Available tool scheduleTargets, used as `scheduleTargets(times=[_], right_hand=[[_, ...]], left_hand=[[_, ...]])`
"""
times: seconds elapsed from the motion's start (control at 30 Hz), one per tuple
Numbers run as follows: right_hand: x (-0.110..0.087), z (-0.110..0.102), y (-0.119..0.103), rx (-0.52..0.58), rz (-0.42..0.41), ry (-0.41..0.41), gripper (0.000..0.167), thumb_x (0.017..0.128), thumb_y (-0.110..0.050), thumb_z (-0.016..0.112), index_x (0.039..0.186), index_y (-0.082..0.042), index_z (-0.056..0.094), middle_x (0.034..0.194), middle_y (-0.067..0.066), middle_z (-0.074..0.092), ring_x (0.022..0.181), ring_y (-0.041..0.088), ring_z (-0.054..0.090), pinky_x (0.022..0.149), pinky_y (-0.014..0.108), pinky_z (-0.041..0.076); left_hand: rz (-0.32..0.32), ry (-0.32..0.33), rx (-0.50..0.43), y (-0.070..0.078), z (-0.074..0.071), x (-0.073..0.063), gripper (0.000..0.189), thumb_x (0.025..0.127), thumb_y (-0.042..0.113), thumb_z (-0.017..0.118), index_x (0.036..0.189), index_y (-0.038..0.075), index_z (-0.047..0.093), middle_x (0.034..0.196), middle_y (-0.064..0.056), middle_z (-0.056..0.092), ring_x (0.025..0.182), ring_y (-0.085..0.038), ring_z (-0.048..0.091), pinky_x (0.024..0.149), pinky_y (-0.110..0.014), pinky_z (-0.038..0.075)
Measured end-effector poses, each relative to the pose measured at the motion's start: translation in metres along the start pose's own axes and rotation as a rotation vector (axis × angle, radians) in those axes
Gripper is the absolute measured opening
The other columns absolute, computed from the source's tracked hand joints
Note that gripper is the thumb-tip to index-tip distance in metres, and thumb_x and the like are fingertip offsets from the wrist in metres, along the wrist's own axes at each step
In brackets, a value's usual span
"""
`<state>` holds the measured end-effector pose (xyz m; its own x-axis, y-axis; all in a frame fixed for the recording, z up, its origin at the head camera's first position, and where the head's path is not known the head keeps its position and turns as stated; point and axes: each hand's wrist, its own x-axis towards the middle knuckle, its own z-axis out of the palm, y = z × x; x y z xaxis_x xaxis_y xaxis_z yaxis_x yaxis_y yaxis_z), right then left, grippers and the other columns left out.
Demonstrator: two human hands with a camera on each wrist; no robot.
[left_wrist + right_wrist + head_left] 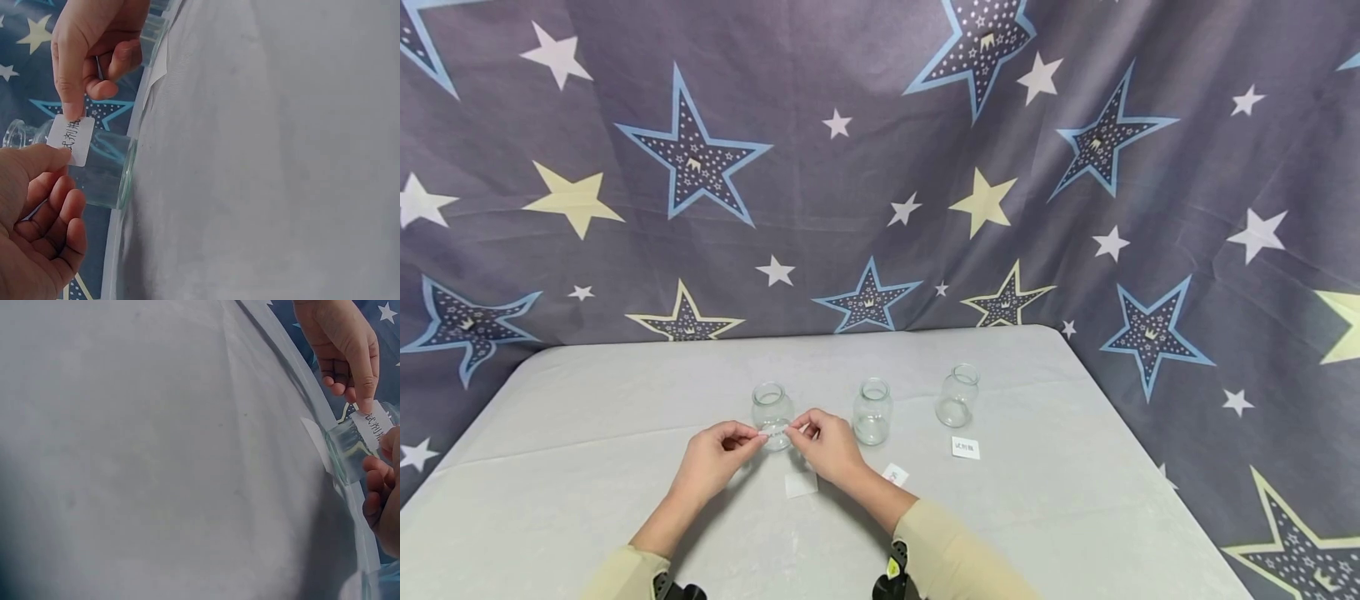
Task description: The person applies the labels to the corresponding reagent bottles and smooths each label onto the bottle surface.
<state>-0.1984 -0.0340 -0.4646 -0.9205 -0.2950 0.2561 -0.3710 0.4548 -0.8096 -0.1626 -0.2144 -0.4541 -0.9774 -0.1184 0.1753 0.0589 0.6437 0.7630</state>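
Note:
A small white label (74, 139) with handwritten characters is stretched between both hands, in front of the leftmost glass jar (770, 398). My left hand (711, 462) pinches one end between thumb and forefinger. At the other end, the thumb and forefinger of my right hand (829, 446) hold it. The left wrist view shows the label over the side of the jar; whether it touches the glass I cannot tell. The jar stands upright on the table, partly hidden by the fingers.
Two more clear glass jars stand to the right, a middle one (872, 412) and a far right one (958, 396). A written label (966, 448) lies before the right jar, another (895, 474) near my right wrist. A blank white paper (801, 484) lies below the hands on the grey-white tabletop (1075, 517).

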Motion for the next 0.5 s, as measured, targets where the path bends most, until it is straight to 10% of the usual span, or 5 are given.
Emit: scheduleTargets(times=[0.5], right_hand=[[-0.0004,0.0041,-0.0011,-0.061,0.018,0.069,0.021,0.081,-0.033,0.071,0.084,-0.012,0.066,0.061,-0.004,0.057,0.05,-0.005,0.038,0.048,0.013,0.034]], left_hand=[[-0.018,-0.014,0.013,-0.0019,-0.0053,-0.0002,0.022,0.082,0.03,0.071,0.084,0.008,0.07,0.074,-0.001,0.067,0.062,-0.001,0.051,0.058,-0.019,0.043]])
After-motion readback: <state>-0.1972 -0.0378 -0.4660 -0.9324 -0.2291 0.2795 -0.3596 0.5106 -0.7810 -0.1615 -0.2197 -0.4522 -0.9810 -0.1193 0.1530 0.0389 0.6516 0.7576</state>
